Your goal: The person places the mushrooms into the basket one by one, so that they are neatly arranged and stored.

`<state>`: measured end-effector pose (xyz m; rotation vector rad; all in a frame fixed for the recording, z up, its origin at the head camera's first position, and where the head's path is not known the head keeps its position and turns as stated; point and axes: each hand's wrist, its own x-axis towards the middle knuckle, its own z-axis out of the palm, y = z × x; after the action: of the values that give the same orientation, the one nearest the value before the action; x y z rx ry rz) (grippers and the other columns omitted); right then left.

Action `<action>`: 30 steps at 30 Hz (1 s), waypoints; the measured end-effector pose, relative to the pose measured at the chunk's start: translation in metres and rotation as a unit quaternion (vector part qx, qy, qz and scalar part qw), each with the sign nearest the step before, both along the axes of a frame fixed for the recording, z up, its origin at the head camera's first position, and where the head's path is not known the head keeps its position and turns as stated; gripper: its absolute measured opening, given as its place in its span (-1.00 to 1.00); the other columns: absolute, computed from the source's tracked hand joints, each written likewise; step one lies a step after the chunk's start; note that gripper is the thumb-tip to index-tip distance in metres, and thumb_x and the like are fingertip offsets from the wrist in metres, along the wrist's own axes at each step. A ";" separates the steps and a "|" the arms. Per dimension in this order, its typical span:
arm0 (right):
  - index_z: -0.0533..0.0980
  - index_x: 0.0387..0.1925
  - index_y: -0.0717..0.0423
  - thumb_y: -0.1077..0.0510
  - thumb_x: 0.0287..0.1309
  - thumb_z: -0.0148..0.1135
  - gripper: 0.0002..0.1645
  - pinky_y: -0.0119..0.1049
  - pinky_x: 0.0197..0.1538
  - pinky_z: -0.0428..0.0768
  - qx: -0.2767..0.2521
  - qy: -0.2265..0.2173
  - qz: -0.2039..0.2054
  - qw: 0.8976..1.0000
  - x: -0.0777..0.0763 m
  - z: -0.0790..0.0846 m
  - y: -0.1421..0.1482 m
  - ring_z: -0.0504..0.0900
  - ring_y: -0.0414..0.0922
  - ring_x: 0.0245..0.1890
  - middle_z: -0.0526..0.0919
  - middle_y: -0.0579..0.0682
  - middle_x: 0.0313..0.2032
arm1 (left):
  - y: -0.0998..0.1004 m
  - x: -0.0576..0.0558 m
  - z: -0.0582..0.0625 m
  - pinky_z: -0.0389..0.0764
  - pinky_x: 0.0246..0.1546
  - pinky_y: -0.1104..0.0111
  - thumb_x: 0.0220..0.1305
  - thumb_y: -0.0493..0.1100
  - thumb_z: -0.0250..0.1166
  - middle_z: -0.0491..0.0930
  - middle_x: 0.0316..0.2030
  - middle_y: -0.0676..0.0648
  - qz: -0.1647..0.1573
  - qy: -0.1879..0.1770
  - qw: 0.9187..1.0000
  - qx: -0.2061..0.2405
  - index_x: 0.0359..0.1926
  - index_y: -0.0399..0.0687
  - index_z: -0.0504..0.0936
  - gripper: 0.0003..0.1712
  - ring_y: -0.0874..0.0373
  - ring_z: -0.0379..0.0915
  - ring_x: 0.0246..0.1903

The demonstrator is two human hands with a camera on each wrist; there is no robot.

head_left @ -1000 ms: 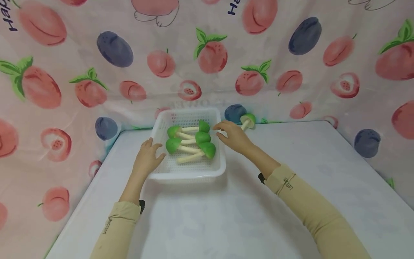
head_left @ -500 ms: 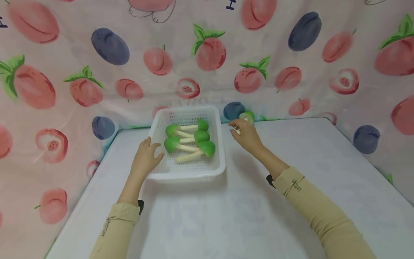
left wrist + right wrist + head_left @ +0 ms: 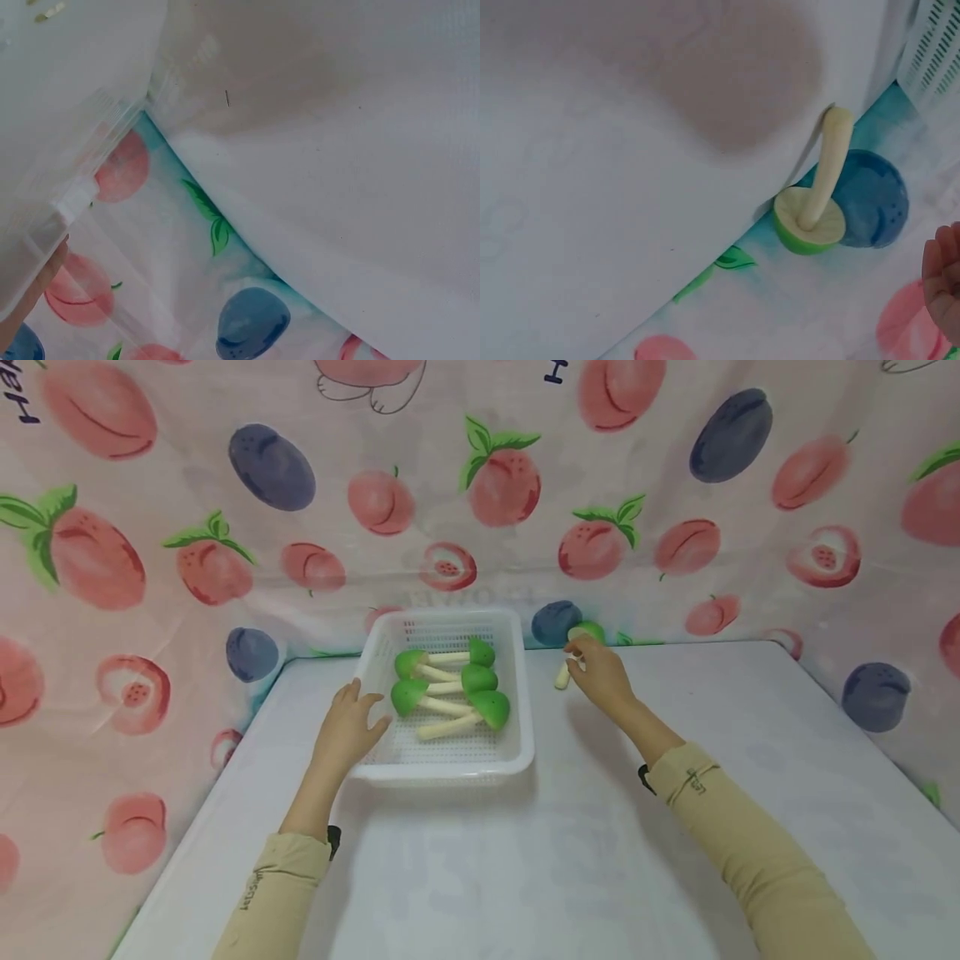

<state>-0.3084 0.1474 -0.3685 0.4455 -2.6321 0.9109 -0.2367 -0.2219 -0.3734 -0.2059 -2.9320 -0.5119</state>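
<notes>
A white plastic basket (image 3: 442,771) on the table holds several toy mushrooms (image 3: 492,708) with green caps and cream stems. My left hand (image 3: 347,727) is at its left rim, thumb toward the inside; in the left wrist view, one finger (image 3: 37,289) shows along the basket's edge. Another green-capped mushroom (image 3: 829,169) lies alone at the table's back edge, right of the basket. My right hand (image 3: 602,677) is over it, partly covering it in the head view. In the right wrist view the right hand's fingers appear apart from the mushroom, loosely bent with nothing between them.
A white cloth covers the table (image 3: 450,877). Behind and at both sides hangs a fruit-printed curtain (image 3: 277,585), and the basket's far side stands close to it. The lone mushroom's cap lies against the curtain.
My right hand has moved from the basket's right rim rightward to the lone mushroom. The left hand stays at the left rim, and the basket's mushrooms lie as before.
</notes>
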 end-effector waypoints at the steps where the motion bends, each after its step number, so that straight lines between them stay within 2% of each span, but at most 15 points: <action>1: 0.50 -0.08 0.34 0.31 0.21 0.10 -0.74 -0.01 -0.02 0.57 -0.005 -0.002 -0.001 1.000 -0.002 -0.001 0.001 0.56 0.14 -0.08 0.59 0.26 -0.09 | -0.001 0.000 0.000 0.17 0.30 -0.17 0.26 -0.07 0.20 0.09 0.33 -0.52 0.002 0.000 1.000 0.001 0.15 -0.33 0.47 -0.47 -0.38 0.00 0.34; 4: 0.50 -0.09 0.37 0.29 0.21 0.07 -0.73 0.01 -0.03 0.57 -0.015 -0.008 -0.011 1.000 -0.011 -0.005 0.003 0.57 0.17 -0.13 0.61 0.30 -0.14 | -0.002 0.001 0.002 0.17 0.30 -0.17 0.26 -0.07 0.21 0.09 0.32 -0.52 0.004 0.001 1.000 0.000 0.15 -0.33 0.47 -0.47 -0.38 0.00 0.34; 11: 0.49 -0.09 0.41 0.21 0.24 0.04 -0.67 0.05 -0.07 0.56 -0.033 -0.054 -0.060 0.996 -0.031 -0.016 0.009 0.57 0.22 -0.13 0.59 0.36 -0.16 | -0.002 0.000 0.003 0.18 0.29 -0.18 0.26 -0.07 0.21 0.09 0.34 -0.50 0.006 0.003 1.000 0.007 0.15 -0.30 0.47 -0.48 -0.37 -0.02 0.35; 15: 0.47 -0.08 0.43 0.14 0.26 0.07 -0.61 0.02 -0.14 0.57 -0.052 -0.101 -0.090 0.989 -0.035 -0.024 0.013 0.57 0.23 -0.14 0.58 0.39 -0.12 | -0.001 -0.001 0.000 0.21 0.27 -0.18 0.26 -0.07 0.21 0.10 0.34 -0.49 0.005 0.001 1.000 0.005 0.15 -0.29 0.48 -0.48 -0.36 0.00 0.35; 17: 0.46 -0.04 0.42 0.08 0.27 0.09 -0.55 0.02 -0.12 0.57 -0.062 -0.141 -0.105 0.983 -0.036 -0.029 0.015 0.56 0.23 -0.11 0.56 0.39 -0.07 | 0.001 -0.001 -0.001 0.23 0.26 -0.18 0.25 -0.07 0.22 0.12 0.33 -0.49 0.003 0.003 1.000 0.004 0.14 -0.29 0.49 -0.49 -0.37 0.01 0.34; 19: 0.43 0.03 0.40 0.01 0.27 0.09 -0.48 0.02 -0.07 0.56 -0.063 -0.186 -0.108 0.975 -0.045 -0.038 0.020 0.53 0.23 -0.05 0.52 0.38 0.00 | 0.002 -0.002 -0.002 0.23 0.27 -0.17 0.25 -0.08 0.23 0.12 0.33 -0.49 0.004 0.007 1.000 0.004 0.13 -0.30 0.49 -0.49 -0.36 0.02 0.34; 20: 0.42 0.05 0.38 -0.05 0.26 0.10 -0.42 0.02 -0.05 0.56 -0.064 -0.204 -0.106 0.971 -0.053 -0.046 0.024 0.52 0.23 -0.02 0.51 0.37 0.03 | 0.002 -0.002 -0.002 0.23 0.27 -0.17 0.24 -0.08 0.23 0.13 0.33 -0.49 0.005 0.008 1.000 0.005 0.13 -0.30 0.50 -0.49 -0.36 0.02 0.34; 22: 0.43 0.05 0.31 -0.20 0.18 0.15 -0.31 -0.04 -0.11 0.58 -0.071 -0.221 -0.094 0.968 -0.080 -0.075 0.036 0.56 0.16 -0.07 0.53 0.31 0.01 | 0.002 -0.002 -0.002 0.22 0.27 -0.17 0.24 -0.08 0.23 0.13 0.32 -0.49 0.008 0.008 1.000 0.007 0.13 -0.30 0.50 -0.49 -0.36 0.02 0.34; 23: 0.44 0.02 0.29 -0.27 0.12 0.18 -0.27 -0.08 -0.19 0.59 -0.073 -0.221 -0.087 0.969 -0.098 -0.096 0.043 0.58 0.12 -0.15 0.56 0.28 -0.03 | 0.002 -0.002 -0.002 0.22 0.28 -0.17 0.24 -0.08 0.23 0.13 0.32 -0.49 0.010 0.007 1.000 0.007 0.13 -0.30 0.50 -0.49 -0.36 0.02 0.35; 24: 0.43 0.05 0.27 -0.30 0.11 0.16 -0.23 -0.07 -0.17 0.59 -0.073 -0.237 -0.081 0.965 -0.115 -0.114 0.049 0.58 0.11 -0.15 0.55 0.27 -0.01 | 0.002 -0.001 -0.002 0.21 0.28 -0.17 0.24 -0.08 0.23 0.13 0.33 -0.49 0.011 0.006 1.000 0.007 0.13 -0.30 0.50 -0.49 -0.35 0.02 0.35; 26: 0.45 -0.01 0.25 -0.43 0.03 0.14 -0.15 -0.14 -0.32 0.57 -0.072 -0.225 -0.084 0.968 -0.154 -0.159 0.061 0.58 0.05 -0.28 0.58 0.23 -0.10 | 0.002 -0.001 -0.002 0.21 0.28 -0.16 0.24 -0.08 0.24 0.13 0.33 -0.48 0.013 0.005 1.000 0.006 0.14 -0.30 0.50 -0.48 -0.35 0.02 0.35; 29: 0.47 -0.07 0.20 -0.62 -0.14 0.04 0.01 -0.17 -0.39 0.54 -0.073 -0.221 -0.101 0.967 -0.208 -0.222 0.075 0.57 0.06 -0.30 0.58 0.19 -0.13 | 0.001 -0.001 -0.002 0.21 0.29 -0.16 0.24 -0.08 0.24 0.13 0.33 -0.48 0.015 0.005 1.000 0.003 0.14 -0.30 0.49 -0.48 -0.35 0.03 0.35; 30: 0.47 -0.05 0.20 -0.67 -0.18 -0.01 0.08 -0.16 -0.36 0.54 -0.070 -0.230 -0.113 0.964 -0.223 -0.237 0.077 0.56 0.07 -0.25 0.57 0.18 -0.09 | 0.000 -0.001 -0.001 0.21 0.29 -0.15 0.24 -0.08 0.24 0.13 0.33 -0.48 0.016 0.005 1.000 0.003 0.14 -0.29 0.49 -0.48 -0.35 0.03 0.35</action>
<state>-0.5311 0.2248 -0.6059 -0.1226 -2.9108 1.2322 -0.2373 -0.2217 -0.3747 -0.1615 -2.9189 -0.5122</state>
